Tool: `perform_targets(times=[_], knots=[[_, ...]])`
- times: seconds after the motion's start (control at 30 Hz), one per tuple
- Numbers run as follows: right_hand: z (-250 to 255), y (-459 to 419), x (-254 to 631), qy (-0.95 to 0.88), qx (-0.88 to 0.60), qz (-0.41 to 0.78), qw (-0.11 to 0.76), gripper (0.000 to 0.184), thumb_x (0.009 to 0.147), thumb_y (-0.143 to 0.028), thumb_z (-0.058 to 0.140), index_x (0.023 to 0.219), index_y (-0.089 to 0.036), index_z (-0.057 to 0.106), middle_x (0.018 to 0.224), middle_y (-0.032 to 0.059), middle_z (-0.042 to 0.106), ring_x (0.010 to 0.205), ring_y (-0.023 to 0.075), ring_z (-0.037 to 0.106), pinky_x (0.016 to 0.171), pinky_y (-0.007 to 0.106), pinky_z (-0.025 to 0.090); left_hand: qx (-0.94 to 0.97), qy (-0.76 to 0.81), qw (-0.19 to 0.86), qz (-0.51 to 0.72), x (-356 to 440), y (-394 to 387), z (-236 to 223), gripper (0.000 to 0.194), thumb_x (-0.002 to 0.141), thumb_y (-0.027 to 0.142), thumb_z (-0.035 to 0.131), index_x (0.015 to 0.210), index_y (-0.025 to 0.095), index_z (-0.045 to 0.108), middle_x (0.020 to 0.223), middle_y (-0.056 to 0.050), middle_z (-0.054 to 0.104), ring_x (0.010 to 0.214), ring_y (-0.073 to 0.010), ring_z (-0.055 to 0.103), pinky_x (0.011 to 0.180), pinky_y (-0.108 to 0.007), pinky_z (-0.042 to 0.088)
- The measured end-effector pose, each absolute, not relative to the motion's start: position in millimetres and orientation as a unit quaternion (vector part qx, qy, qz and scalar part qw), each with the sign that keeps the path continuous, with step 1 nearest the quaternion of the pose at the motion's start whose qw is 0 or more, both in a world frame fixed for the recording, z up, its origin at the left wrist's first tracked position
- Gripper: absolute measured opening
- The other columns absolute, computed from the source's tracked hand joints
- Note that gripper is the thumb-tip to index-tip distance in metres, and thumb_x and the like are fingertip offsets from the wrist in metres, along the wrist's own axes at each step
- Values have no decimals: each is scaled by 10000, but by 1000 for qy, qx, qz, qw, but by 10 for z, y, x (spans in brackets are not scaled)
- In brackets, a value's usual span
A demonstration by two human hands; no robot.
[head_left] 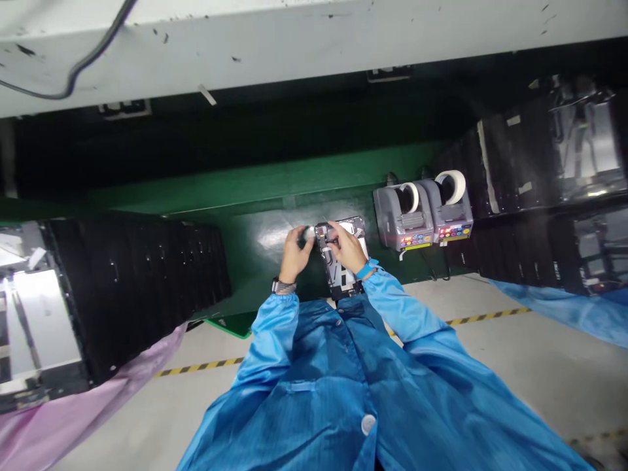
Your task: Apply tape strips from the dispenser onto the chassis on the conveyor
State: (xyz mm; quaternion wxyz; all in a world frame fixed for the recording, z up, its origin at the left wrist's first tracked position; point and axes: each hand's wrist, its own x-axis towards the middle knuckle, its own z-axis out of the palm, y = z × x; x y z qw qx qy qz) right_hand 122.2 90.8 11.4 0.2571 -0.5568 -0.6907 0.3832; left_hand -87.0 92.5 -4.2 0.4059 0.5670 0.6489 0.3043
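The phone frame [341, 261] lies on the green bench mat [255, 275] beneath the right hand [345, 247], its fingers curled over the frame, grip unclear. At 9 o'clock from it, the left hand [296, 254] pinches a small pale item [308, 232]. Two tape dispensers [422, 212] stand near at 3 o'clock, and open mat extends toward 9 o'clock.

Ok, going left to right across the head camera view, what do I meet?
Black stacked trays, left hand, black-and-silver phone frame, grey tape dispenser with white tape roll, second grey tape dispenser with white tape roll, more black stacked trays.
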Motion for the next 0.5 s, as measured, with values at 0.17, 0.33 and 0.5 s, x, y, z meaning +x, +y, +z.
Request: perform_targets(times=[0.17,0.33,0.5], knots=[[158,1034,1246,-717,-519,406,230,664,907,-126,541,1550,-226,414,999,53,671,878,210,626,861,334,523,524,636,455,336,-637,636,-270,508,892,335,702,1363,232,541,1348,-124,583,1228,-253,606,1067,-449,498],[177,993,1309,-730,-509,404,210,654,908,-120,536,1543,-233,427,1059,68,665,911,221,630,874,343,521,490,635,491,342,-525,570,-304,503,884,314,708,1352,222,549,1333,-127,591,1212,-257,612,1020,-440,524],[182,1102,1221,-735,-498,403,221,636,913,-74,464,1531,-225,437,1057,67,674,937,213,634,900,338,509,434,635,531,356,-504,594,-348,465,876,323,724,1308,227,582,1318,-119,628,1172,-244,641,1004,-427,542]])
